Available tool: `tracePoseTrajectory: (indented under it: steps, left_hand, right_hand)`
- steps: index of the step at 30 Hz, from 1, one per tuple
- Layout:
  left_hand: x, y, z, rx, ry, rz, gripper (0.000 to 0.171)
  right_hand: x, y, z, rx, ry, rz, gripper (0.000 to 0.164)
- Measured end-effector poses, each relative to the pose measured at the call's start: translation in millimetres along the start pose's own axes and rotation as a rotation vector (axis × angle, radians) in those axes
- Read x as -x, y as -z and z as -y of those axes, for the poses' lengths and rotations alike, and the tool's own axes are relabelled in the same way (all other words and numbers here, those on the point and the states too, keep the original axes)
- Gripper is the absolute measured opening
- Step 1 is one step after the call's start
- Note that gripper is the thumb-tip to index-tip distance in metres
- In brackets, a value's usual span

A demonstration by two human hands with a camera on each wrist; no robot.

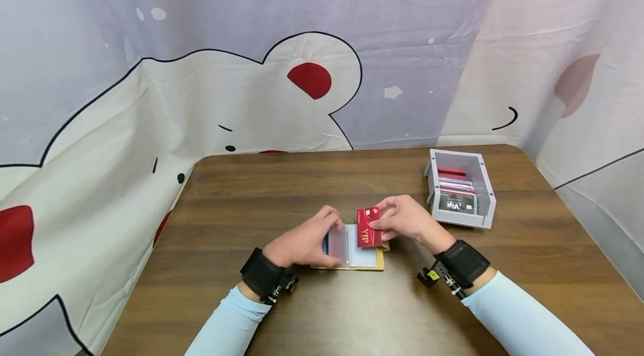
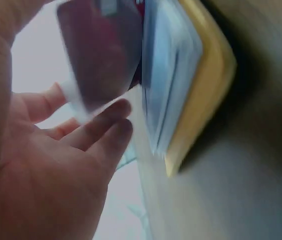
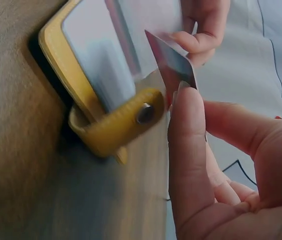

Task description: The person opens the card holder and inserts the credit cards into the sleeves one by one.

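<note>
An open card holder [image 1: 361, 258] with a yellow cover and clear sleeve pages lies on the table. My left hand [image 1: 304, 238] grips a raised sleeve page [image 2: 98, 55] at the holder's left side, thumb at the near edge and fingers at the far edge. Above the right-hand page, my right hand [image 1: 410, 219] pinches a red VIP card [image 1: 369, 236] between thumb and fingers, the card standing upright. The right wrist view shows that card [image 3: 173, 62] nearly edge-on. A yellow strap [image 3: 118, 127] with a metal snap sticks out from the cover.
A grey box [image 1: 489, 199] with several cards [image 1: 455, 191] standing in it is at the back right, beyond my right hand. The wooden table [image 1: 241, 188] ends at a printed curtain [image 1: 392, 65] behind and at both sides.
</note>
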State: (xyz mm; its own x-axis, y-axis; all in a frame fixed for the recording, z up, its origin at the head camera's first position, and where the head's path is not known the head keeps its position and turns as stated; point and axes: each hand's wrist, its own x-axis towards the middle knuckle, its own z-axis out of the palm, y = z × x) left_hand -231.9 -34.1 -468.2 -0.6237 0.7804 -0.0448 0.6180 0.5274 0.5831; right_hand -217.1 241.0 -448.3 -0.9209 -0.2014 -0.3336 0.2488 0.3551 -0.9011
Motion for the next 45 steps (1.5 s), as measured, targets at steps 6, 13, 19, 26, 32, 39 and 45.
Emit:
tracePoseTrajectory:
  steps: [6, 13, 19, 26, 32, 39, 45]
  left_hand:
    - [6.3, 1.1, 3.5, -0.169, 0.052, 0.008, 0.062]
    - [5.1, -1.4, 3.9, -0.173, 0.083, 0.017, 0.072]
    - [5.4, -1.9, 4.2, -0.150, 0.090, 0.016, 0.080]
    - [5.8, -3.0, 6.6, -0.137, 0.087, 0.004, 0.080]
    - [6.3, -2.5, 6.9, -0.134, 0.066, -0.013, 0.083]
    - [6.6, -1.9, 5.9, -0.125, 0.050, -0.024, 0.082]
    - [6.4, -1.9, 6.4, -0.146, 0.023, -0.038, 0.082]
  right_hand:
    - [-10, -15, -1, 0.046, 0.055, -0.025, 0.051]
    - [-21, -31, 4, 0.108, 0.071, -0.050, 0.046]
    - [-21, -40, 8, 0.246, 0.002, -0.069, 0.039]
    - [-19, -46, 10, 0.291, -0.012, -0.035, 0.035]
    - [-18, -52, 10, 0.208, -0.028, -0.006, 0.022]
    - [-23, -57, 13, 0.160, -0.026, 0.036, 0.010]
    - [-29, -59, 14, 0.106, -0.047, 0.097, 0.011]
